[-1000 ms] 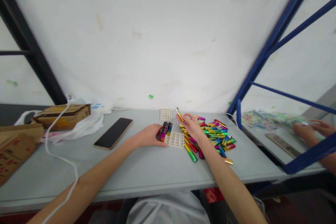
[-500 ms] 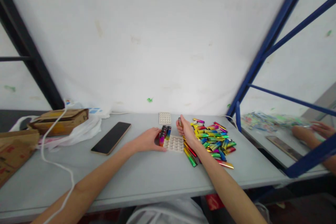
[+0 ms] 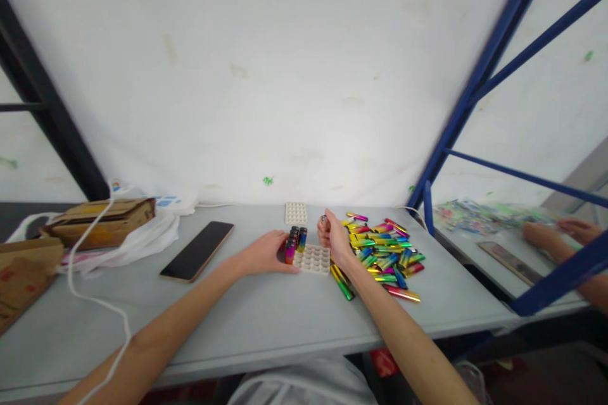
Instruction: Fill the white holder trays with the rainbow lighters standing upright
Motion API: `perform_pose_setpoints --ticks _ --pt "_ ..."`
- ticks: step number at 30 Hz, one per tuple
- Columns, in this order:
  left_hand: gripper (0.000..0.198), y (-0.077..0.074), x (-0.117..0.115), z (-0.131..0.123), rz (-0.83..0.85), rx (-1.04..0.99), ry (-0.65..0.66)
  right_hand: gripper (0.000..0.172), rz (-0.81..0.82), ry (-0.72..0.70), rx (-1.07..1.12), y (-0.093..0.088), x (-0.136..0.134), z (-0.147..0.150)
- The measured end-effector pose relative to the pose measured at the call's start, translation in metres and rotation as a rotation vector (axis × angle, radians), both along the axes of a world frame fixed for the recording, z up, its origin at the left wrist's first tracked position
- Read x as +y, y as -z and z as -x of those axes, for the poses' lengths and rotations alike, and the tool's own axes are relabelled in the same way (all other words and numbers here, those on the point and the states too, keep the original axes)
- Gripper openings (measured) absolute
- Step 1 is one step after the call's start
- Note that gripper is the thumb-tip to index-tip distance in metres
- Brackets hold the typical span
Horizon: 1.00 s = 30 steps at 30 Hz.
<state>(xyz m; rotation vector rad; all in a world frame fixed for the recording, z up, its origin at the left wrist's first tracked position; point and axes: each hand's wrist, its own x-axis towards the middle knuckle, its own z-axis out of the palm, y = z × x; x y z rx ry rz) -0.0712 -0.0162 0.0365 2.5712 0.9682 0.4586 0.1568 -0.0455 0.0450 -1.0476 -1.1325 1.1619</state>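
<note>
A white tray with round sockets (image 3: pixel 313 259) lies on the grey table (image 3: pixel 266 316). Several rainbow-coloured metallic lighters (image 3: pixel 295 242) stand upright in its left side. My left hand (image 3: pixel 262 253) rests against the tray's left edge, fingers curled around the standing lighters. My right hand (image 3: pixel 334 237) hovers just right of the tray's far edge, closed on one lighter (image 3: pixel 324 220) whose metal top sticks out. A loose pile of the same lighters (image 3: pixel 382 252) lies to the right of that hand.
A second white socket tray (image 3: pixel 296 212) lies at the back. A black phone (image 3: pixel 197 250), cardboard boxes (image 3: pixel 97 218), a plastic bag and a white cable (image 3: pixel 95 304) sit at left. Blue frame bars (image 3: pixel 475 82) rise at right; another person's hands (image 3: pixel 565 234) work beyond them.
My right hand has come left from the pile toward the tray, turning the lighter it holds from slanted to upright. My left hand has stayed at the tray.
</note>
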Motion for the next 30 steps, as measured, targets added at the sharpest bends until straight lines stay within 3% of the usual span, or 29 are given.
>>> perform_pose_setpoints --ticks 3,6,12,16,22,30 --pt "0.067 -0.001 0.0 0.0 0.005 -0.001 0.005 0.066 -0.1 -0.073 -0.03 -0.005 -0.004 0.001" --pt "0.069 -0.001 0.0 0.0 0.01 0.003 0.002 0.059 -0.223 -0.081 -0.124 -0.008 -0.008 0.001" --pt "0.067 0.003 0.003 0.0 0.003 -0.008 0.019 0.038 -0.505 0.058 -0.565 -0.009 -0.013 -0.005" --pt "0.069 0.003 0.002 0.0 -0.009 -0.003 0.006 0.027 -0.485 -0.023 -0.718 -0.005 -0.015 -0.006" --pt "0.066 0.002 0.001 0.0 -0.014 -0.002 -0.004 0.024 -0.495 -0.116 -0.735 0.004 -0.013 -0.007" --pt "0.066 0.003 0.003 0.0 -0.016 0.001 0.008 0.027 -0.467 -0.17 -0.708 0.002 -0.013 -0.011"
